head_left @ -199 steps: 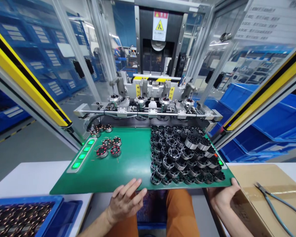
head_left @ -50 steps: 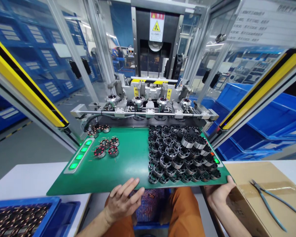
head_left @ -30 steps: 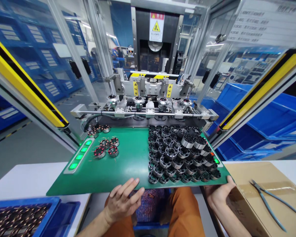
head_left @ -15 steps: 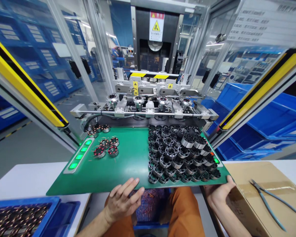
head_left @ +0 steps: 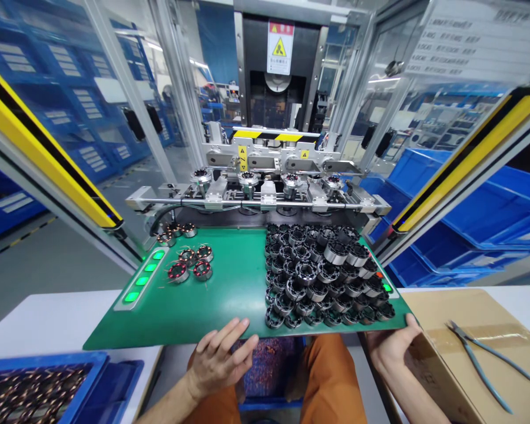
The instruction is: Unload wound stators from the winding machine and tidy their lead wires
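Observation:
My left hand (head_left: pixel 223 356) lies over the front edge of the green work board (head_left: pixel 238 300), fingers stretched out and holding nothing. At the board's front right corner, my right hand (head_left: pixel 392 347) grips the edge, thumb up at the rim and fingers partly hidden beneath. Stacked on the board's right half are many bare motor stator cores (head_left: pixel 307 272) with black slot liners. Several copper-wound stators (head_left: pixel 202 270) with loose wire ends sit on the left half. Behind the board, stators (head_left: pixel 248 178) stand on the fixtures of a winding machine (head_left: pixel 269 199).
Yellow safety bars (head_left: pixel 48 141) flank the machine on both sides. Cutting pliers (head_left: pixel 481 359) lie on a cardboard box (head_left: pixel 512 330) at right. A blue tray (head_left: pixel 98 368) of wound stators is at lower left. Blue bins (head_left: pixel 468 206) stand at right; lit green buttons (head_left: pixel 141 278) line the board.

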Tool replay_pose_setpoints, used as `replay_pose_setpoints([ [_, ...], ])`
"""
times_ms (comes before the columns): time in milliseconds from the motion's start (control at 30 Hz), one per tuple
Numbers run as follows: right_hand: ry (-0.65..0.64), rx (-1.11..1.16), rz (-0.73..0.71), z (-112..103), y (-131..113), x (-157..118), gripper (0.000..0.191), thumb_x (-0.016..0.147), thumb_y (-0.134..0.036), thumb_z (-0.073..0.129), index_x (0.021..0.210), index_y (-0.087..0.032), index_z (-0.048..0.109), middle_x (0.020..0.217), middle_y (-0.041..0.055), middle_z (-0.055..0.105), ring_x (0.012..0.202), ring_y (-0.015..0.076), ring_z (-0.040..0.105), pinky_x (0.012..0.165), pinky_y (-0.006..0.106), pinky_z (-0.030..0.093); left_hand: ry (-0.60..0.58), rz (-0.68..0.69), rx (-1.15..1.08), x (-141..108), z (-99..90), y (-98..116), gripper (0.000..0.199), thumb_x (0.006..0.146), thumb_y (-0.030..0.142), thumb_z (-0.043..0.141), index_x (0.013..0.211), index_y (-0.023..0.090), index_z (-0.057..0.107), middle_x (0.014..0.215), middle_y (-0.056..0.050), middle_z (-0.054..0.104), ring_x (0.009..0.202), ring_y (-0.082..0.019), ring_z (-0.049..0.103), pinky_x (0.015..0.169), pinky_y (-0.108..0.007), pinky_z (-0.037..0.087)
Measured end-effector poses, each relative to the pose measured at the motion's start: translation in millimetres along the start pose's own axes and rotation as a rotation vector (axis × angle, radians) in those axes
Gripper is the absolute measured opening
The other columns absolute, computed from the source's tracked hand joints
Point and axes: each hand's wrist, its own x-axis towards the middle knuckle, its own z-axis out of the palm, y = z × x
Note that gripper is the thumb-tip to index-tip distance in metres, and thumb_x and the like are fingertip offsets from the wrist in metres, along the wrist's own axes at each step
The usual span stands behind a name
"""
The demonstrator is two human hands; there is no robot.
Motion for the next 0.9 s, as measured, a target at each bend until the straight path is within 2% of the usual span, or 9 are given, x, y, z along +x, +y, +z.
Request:
replay_pose_setpoints([
  [300,-0.012,0.013,0.008,-2.1,1.5,1.7,0.075,0.075,-0.073,0.069,0.131,-0.022,0.074,0.130,0.0092,0.082,0.130,0.0360,0.073,0.102,0.054,0.068,0.008,0.002,0.000,-1.5,-0.2,-0.2,0.034,0.089,0.030,0.088,0.122,0.035,0.079,0.155,0.003,0.072,0.135,-0.016,0.069,0.131,-0.037,0.035],
  [433,-0.002,0.014,0.013,-1.8,2.0,1.9,0.074,0.076,-0.072,0.068,0.130,-0.022,0.075,0.130,0.0086,0.082,0.129,0.0353,0.073,0.101,0.052,0.068,0.001,0.003,-0.001,-1.1,-1.0,-0.2,0.037,0.088,0.030,0.089,0.123,0.035,0.078,0.158,0.004,0.070,0.141,-0.015,0.066,0.133,-0.036,0.034],
  [567,-0.020,0.016,0.010,-1.8,2.3,2.2,0.075,0.077,-0.073,0.066,0.132,-0.022,0.074,0.129,0.0095,0.082,0.131,0.0361,0.073,0.103,0.055,0.067,0.002,0.007,0.003,-0.3,-1.6,0.0,0.040,0.087,0.029,0.089,0.125,0.036,0.078,0.157,0.002,0.071,0.149,-0.016,0.062,0.133,-0.036,0.034],
  [767,-0.005,0.019,0.023,-0.9,0.7,1.1,0.074,0.077,-0.071,0.067,0.132,-0.022,0.075,0.130,0.0094,0.083,0.129,0.0360,0.073,0.103,0.055,0.067,0.002,0.006,-0.005,-0.9,-0.5,-0.3,0.038,0.088,0.029,0.089,0.124,0.035,0.078,0.157,0.002,0.072,0.146,-0.016,0.064,0.134,-0.036,0.032],
  [900,-0.011,0.013,0.033,-0.5,-0.5,0.5,0.075,0.076,-0.072,0.067,0.129,-0.021,0.076,0.131,0.0099,0.082,0.131,0.0369,0.073,0.103,0.056,0.068,-0.004,0.008,0.002,-1.5,-0.4,-0.4,0.043,0.086,0.029,0.090,0.126,0.036,0.077,0.157,0.003,0.071,0.152,-0.016,0.061,0.135,-0.036,0.033],
])
